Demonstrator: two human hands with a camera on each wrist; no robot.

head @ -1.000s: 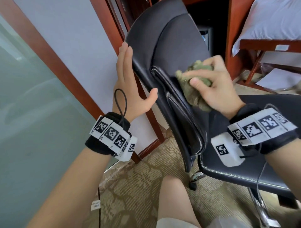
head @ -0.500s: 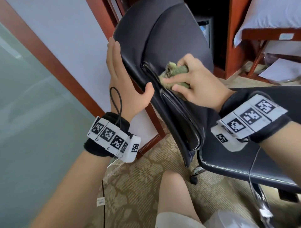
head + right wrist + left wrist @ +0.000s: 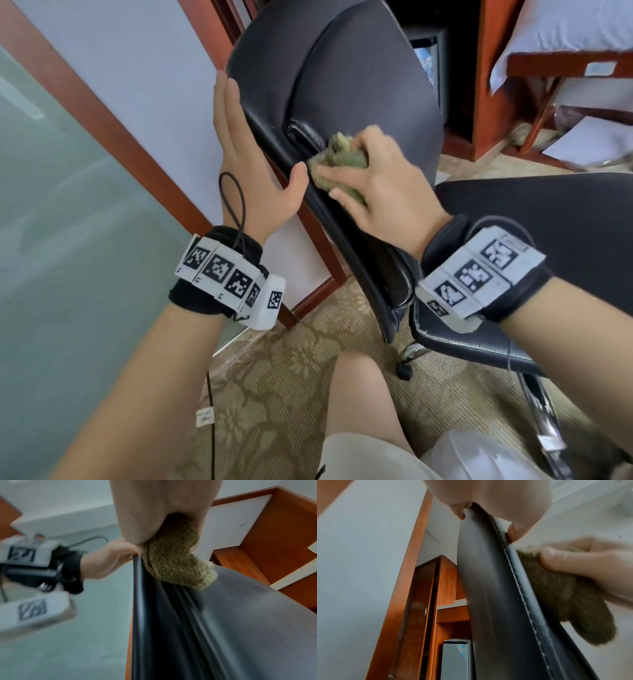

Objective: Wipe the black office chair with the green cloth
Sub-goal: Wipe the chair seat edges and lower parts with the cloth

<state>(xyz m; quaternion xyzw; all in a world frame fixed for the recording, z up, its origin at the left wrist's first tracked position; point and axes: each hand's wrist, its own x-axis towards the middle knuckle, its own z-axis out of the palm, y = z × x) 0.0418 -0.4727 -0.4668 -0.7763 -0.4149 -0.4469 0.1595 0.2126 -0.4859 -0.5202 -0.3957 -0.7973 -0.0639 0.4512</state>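
Green cloth [image 3: 342,162]: fuzzy olive-green fabric, bunched up, pressed against the front face of the chair's backrest close to its left edge. The wrist views show it lying just inside the stitched seam, a loose lobe hanging below the grip [image 3: 570,600] [image 3: 176,562].

Right hand [image 3: 383,185]: fingers and thumb curled round the cloth, holding it to the padding; wrist in a black band with white coded marker tiles.

Black office chair [image 3: 359,78]: backrest tilted, black leather-like cover with a raised padded panel; seat [image 3: 548,219] to the right, under the right forearm; chrome base and a caster visible beneath the seat.

Left hand [image 3: 246,161]: fingers straight and together, laid flat along the rear of the backrest's left edge, thumb hooked over onto the front face just beside the cloth. It steadies the edge with nothing held in it. Same kind of marker band on the wrist, with a black cord loop.

Surroundings: patterned beige carpet [image 3: 291,377] below; frosted glass panel [image 3: 68,222] at left with a reddish wooden frame; wooden cabinet with a small fridge [image 3: 455,660] behind the chair; wooden furniture with white fabric at upper right.
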